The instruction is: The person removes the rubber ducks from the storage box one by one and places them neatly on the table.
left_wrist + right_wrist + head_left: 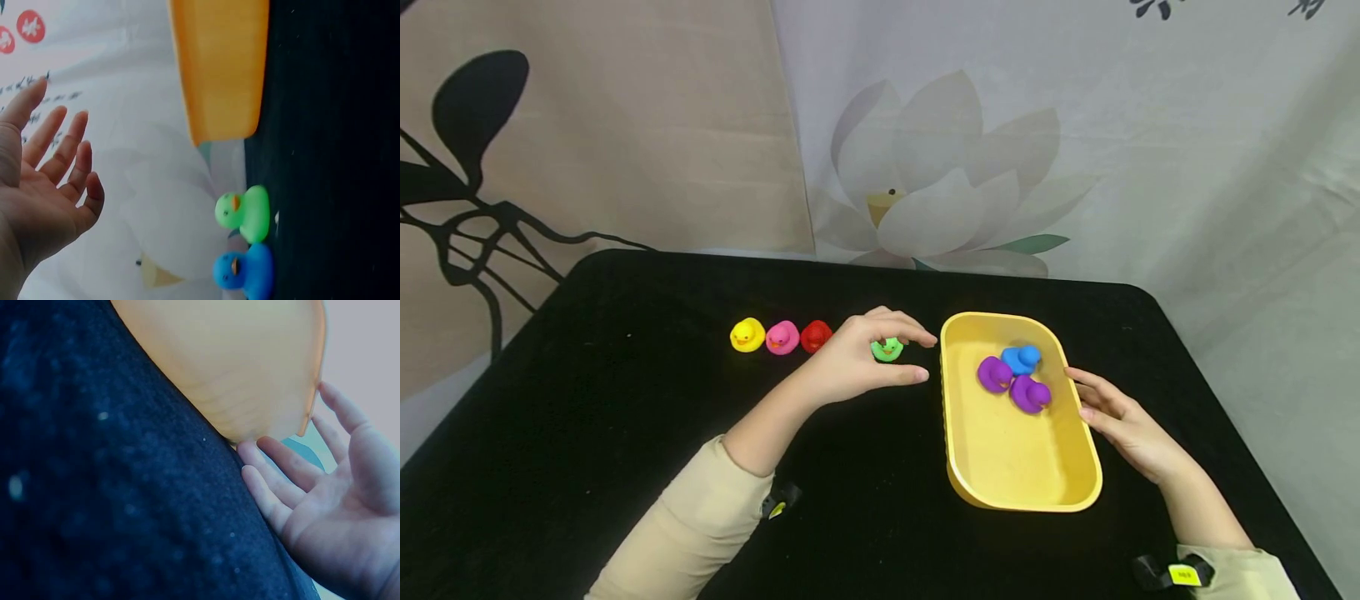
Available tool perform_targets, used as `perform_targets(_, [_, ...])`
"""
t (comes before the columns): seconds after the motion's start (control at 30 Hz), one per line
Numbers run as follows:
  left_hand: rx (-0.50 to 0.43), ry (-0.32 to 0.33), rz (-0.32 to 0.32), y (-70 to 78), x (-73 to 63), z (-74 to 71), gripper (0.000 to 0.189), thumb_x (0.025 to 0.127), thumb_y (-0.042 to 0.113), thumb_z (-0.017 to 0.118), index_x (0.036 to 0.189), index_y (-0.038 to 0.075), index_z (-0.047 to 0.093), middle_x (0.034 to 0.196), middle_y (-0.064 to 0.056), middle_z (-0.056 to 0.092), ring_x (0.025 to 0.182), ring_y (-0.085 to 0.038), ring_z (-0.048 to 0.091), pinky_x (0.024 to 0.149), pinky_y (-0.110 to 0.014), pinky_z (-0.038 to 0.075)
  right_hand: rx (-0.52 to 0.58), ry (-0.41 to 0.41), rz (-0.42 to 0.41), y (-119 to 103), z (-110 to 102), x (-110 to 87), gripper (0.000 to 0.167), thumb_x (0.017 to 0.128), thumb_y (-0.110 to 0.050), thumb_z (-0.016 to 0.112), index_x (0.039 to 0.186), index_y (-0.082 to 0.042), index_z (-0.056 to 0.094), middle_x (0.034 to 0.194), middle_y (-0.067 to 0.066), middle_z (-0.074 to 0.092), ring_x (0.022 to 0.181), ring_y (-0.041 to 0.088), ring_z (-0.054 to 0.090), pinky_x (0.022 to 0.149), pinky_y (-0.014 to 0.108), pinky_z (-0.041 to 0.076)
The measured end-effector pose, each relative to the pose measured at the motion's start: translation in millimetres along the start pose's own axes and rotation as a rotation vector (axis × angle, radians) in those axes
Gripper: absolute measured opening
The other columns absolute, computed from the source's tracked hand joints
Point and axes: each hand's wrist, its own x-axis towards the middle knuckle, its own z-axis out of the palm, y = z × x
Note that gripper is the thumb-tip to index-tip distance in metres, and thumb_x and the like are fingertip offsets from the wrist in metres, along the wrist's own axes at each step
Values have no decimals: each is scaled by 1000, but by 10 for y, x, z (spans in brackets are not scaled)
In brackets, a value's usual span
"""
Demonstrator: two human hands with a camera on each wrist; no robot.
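Observation:
My left hand is raised over the row of rubber ducks, thumb and fingers apart, holding nothing. Between its thumb and fingers a green duck shows on the table behind. A blue duck beside the green one appears in the left wrist view; the hand hides it from the head view. Against the right side of a yellow plastic box rests my right hand, its fingertips touching the wall and rim. Inside the box lie a blue duck and two purple ducks.
Left of my hand, a yellow duck, a pink duck and a red duck continue the row. All stand on a black-covered table. A printed curtain hangs behind its far edge.

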Motion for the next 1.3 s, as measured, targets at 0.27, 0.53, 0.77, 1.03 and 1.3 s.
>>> perform_targets(0.27, [75,-67,13,-72,148,236,35,82,21,78,114,13,70,116,8,63,102,-15,49,83,-36,47,-3,-4,-13,20,-11,-8,48,101,-2,39,148,-1,25,132,-4,52,113,13,57,90,26,47])
perform_targets(0.53, [204,-135,1,-157,320,438,37,81,27,78,116,15,70,118,5,64,102,-13,46,85,-34,42,-3,2,-13,19,-13,-12,48,102,-3,39,148,-1,25,131,-5,53,113,12,57,89,25,47])
perform_targets(0.77, [344,-183,4,-184,475,591,37,83,29,76,118,17,70,122,5,63,111,-12,45,92,-33,33,-13,4,-6,17,-9,-6,48,102,-3,39,148,-2,25,130,-6,53,112,13,58,89,25,47])
perform_targets(1.03, [393,-213,6,-212,657,714,35,85,27,74,118,15,69,121,5,64,112,-12,48,94,-30,33,-18,11,3,10,-3,-9,48,102,-3,39,148,-2,25,130,-6,52,112,12,57,89,25,47])
perform_targets(1.3, [406,-271,-63,-259,836,774,39,84,26,75,121,15,68,123,3,63,121,-12,47,102,-22,31,-9,3,-3,1,-4,-5,48,102,-3,39,148,-2,25,130,-6,53,112,12,57,89,25,47])
